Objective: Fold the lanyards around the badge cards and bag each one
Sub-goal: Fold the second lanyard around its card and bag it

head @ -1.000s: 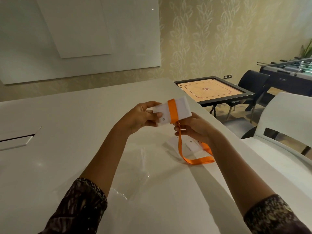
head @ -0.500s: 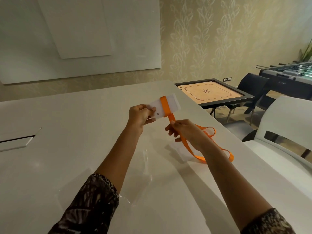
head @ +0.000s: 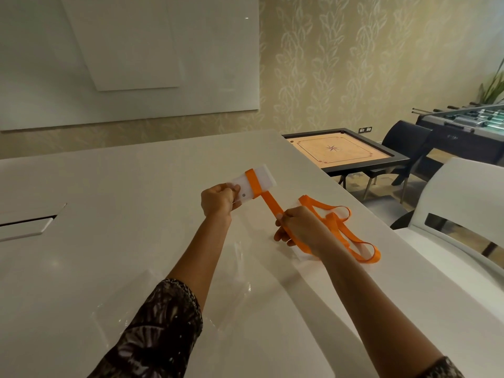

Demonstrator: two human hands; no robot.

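Note:
My left hand (head: pixel 219 201) grips one end of a white badge card (head: pixel 263 180) held above the table. An orange lanyard (head: pixel 268 204) is wound once around the card's middle and runs down to my right hand (head: pixel 298 227), which pinches the strap taut. The lanyard's loose loop trails past my right wrist and lies on the table. A clear plastic bag (head: pixel 240 271) lies flat on the white table (head: pixel 109 200) between my forearms. Under my right hand I can make out another pale flat item, mostly hidden.
A recessed panel (head: pixel 26 225) sits in the table at the left. A white chair (head: pixel 461 214) stands close on the right. Beyond the table's right edge are a carrom board table (head: pixel 341 154), a dark chair (head: pixel 406 143) and a foosball table (head: pixel 469 124).
My right hand slid down the strap, away from the card, pulling the lanyard out straight. The loose loop swung out to the right. My left hand with the card lifted slightly and tilted.

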